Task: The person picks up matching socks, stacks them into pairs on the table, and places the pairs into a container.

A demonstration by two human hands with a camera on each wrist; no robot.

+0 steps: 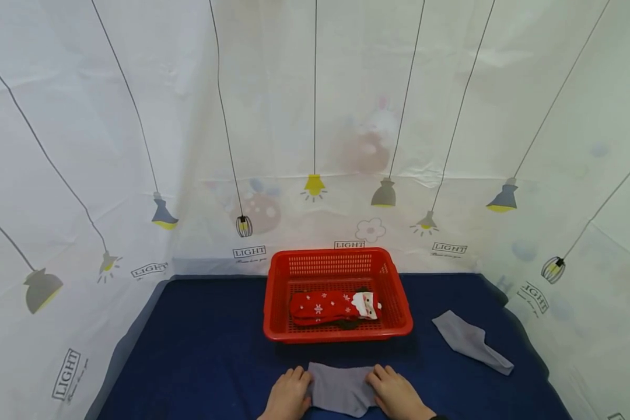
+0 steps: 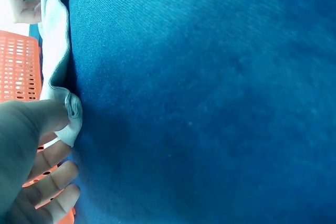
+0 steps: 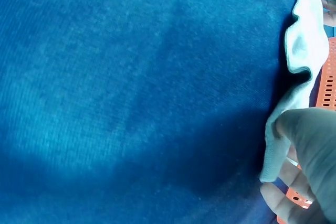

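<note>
**Gray sock (image 1: 341,388) spans crosswise from left hand (image 1: 287,394) to right hand (image 1: 396,392)**

The sock lies directly between the two hands: to the right of the left hand and to the left of the right one. Its long axis runs from hand to hand, so neither is clearly nearer; each holds one end. Between them the fabric dips and ripples along its near edge rather than lying perfectly flat. Whether it rests fully on the blue cloth (image 1: 205,344) or is slightly raised cannot be told.

Both hands come in from the near side, angled inward toward each other. The left hand pinches its end, thumb on the near face, with the other fingers loosely spread beyond the fabric. The right hand mirrors it, thumb pressed over the sock and fingers behind.

A second gray sock (image 1: 471,341) lies apart, ahead and to the right of the right hand, slanting so that its near end points rightward. Straight ahead of both hands is a red basket (image 1: 336,337), holding a red patterned bundle (image 1: 325,306).
</note>
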